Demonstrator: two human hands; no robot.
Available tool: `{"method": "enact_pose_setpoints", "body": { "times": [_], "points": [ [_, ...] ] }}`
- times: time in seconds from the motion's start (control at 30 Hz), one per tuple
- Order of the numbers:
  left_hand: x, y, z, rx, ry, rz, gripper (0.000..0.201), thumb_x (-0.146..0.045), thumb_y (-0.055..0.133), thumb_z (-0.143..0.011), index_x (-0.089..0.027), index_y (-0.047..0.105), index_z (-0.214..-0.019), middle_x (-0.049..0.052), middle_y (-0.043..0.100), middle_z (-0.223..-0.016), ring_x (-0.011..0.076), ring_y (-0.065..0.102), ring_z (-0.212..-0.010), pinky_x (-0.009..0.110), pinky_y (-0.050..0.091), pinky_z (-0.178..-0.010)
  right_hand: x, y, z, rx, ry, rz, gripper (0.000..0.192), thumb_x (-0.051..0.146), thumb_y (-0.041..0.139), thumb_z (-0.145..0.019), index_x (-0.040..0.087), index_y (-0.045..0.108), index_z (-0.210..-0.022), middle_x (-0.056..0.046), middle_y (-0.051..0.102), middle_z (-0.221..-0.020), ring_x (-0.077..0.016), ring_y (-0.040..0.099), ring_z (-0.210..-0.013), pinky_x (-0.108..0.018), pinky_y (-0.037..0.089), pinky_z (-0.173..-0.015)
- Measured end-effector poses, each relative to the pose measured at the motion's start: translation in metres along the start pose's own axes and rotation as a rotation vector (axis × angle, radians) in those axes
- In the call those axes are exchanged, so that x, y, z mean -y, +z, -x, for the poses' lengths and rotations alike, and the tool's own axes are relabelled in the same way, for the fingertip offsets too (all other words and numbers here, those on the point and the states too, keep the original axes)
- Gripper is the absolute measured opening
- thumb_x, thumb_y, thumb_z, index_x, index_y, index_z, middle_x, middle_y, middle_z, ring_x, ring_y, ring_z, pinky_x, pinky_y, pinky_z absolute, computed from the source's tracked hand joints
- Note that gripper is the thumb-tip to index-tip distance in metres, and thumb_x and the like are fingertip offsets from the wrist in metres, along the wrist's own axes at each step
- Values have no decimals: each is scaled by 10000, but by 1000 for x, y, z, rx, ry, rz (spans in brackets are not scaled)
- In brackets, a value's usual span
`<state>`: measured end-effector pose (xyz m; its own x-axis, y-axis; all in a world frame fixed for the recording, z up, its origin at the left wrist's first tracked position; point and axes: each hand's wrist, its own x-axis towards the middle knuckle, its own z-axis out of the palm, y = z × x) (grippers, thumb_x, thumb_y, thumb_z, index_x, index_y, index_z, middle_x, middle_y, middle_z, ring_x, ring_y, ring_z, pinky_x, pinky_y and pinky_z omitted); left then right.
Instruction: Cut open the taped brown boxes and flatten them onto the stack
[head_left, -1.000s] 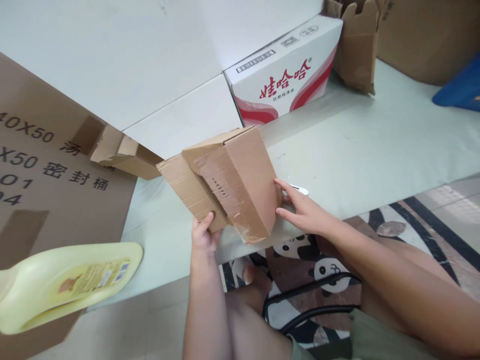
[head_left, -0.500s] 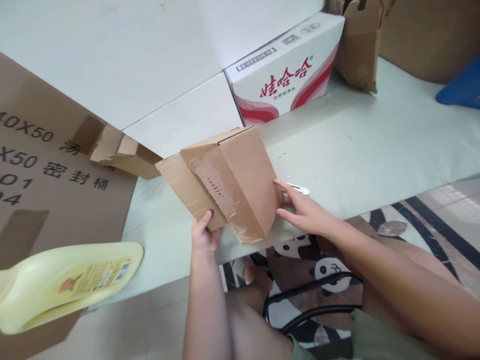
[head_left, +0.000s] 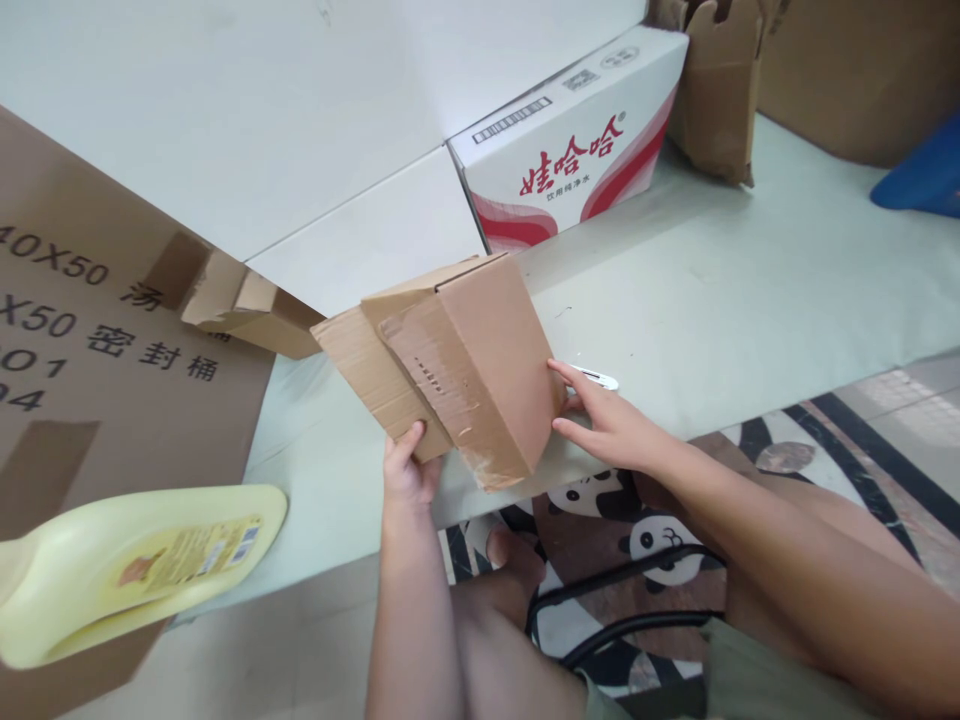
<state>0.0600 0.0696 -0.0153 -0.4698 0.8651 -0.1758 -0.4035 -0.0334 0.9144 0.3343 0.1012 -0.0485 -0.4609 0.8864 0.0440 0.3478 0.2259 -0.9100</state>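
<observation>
A small brown cardboard box [head_left: 499, 360] is tilted over the pale green tabletop, with one flap [head_left: 379, 370] sticking out on its left and worn clear tape along its near side. My left hand [head_left: 409, 465] pinches the lower corner of that flap, thumb on top and fingers underneath. At the box's right edge, my right hand [head_left: 600, 415] holds on with thumb and fingertips; some of its fingers are partly hidden. Just behind the right hand lies a slim white object [head_left: 598, 378] with a dark slot, partly covered, its kind unclear.
A white and red carton [head_left: 574, 170] stands at the back beside a torn cardboard box [head_left: 712, 95]. On the left are a large printed carton [head_left: 120, 400], a small open box [head_left: 255, 310] and a pale yellow bottle [head_left: 150, 560]. Something blue [head_left: 919, 170] is at far right.
</observation>
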Motion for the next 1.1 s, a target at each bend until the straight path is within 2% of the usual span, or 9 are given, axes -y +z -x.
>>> {"method": "enact_pose_setpoints", "body": {
  "times": [0.37, 0.63, 0.87, 1.1],
  "points": [
    [0, 2, 1, -26, -26, 28, 508, -266, 947, -438, -225, 761, -909, 24, 790, -907, 208, 725, -806, 310, 593, -741, 0, 2, 0, -22, 3, 53, 743, 387, 583, -916, 253, 286, -1583, -177, 463, -1563, -255, 714, -916, -544, 560, -963],
    [-1, 0, 1, 6, -10, -13, 480, -301, 937, -476, -224, 745, -910, 31, 787, -889, 213, 729, -787, 317, 590, -739, 1, -2, -1, -15, 8, 43, 703, 354, 531, -925, 232, 308, -1581, -180, 502, -1520, -237, 702, -856, -522, 588, -900],
    [-1, -1, 1, -14, -30, -23, 473, -317, 933, -481, -221, 744, -904, 35, 786, -894, 221, 724, -799, 327, 579, -746, -5, -11, -5, -61, -12, 63, 589, 255, 535, -890, 242, 465, -1475, -135, 645, -1330, -197, 703, -774, -460, 608, -843],
    [0, -1, 1, -15, -27, -19, 473, -311, 923, -490, -223, 748, -921, 34, 787, -901, 221, 723, -810, 325, 573, -757, -7, -9, -5, -93, 7, 93, 554, 243, 524, -893, 248, 502, -1446, -122, 663, -1290, -173, 681, -715, -441, 608, -819]
  ]
}}
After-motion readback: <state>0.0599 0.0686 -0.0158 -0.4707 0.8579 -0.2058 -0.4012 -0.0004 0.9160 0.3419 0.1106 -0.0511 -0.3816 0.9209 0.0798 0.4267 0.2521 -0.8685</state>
